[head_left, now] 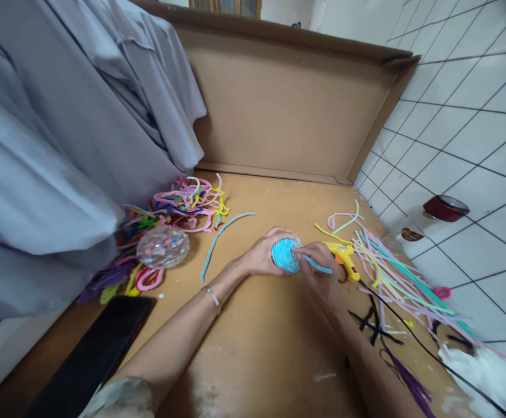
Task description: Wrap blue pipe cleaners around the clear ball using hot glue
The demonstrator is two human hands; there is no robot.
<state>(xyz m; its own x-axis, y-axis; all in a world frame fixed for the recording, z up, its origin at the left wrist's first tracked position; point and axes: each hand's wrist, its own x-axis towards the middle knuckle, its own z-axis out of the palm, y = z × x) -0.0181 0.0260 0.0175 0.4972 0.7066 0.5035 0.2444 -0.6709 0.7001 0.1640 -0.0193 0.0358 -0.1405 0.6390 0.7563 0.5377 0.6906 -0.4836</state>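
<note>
My left hand is wrapped round a small rounded clear object covered in bright blue pipe cleaner. Part of its clear surface shows at the upper and right edges. Fingertips of my right hand pinch a blue pipe cleaner strip against the object's right side, its loose end pointing to the lower right. Another blue pipe cleaner lies curved on the table to the left. Just behind my right hand rests a yellow glue gun, partly hidden by it.
Left are a clear faceted bowl with colourful bits, tangled pipe cleaners and a black phone. Right lie straight pipe cleaners, a black cord, white tissue and a red-lidded jar. Cardboard stands behind.
</note>
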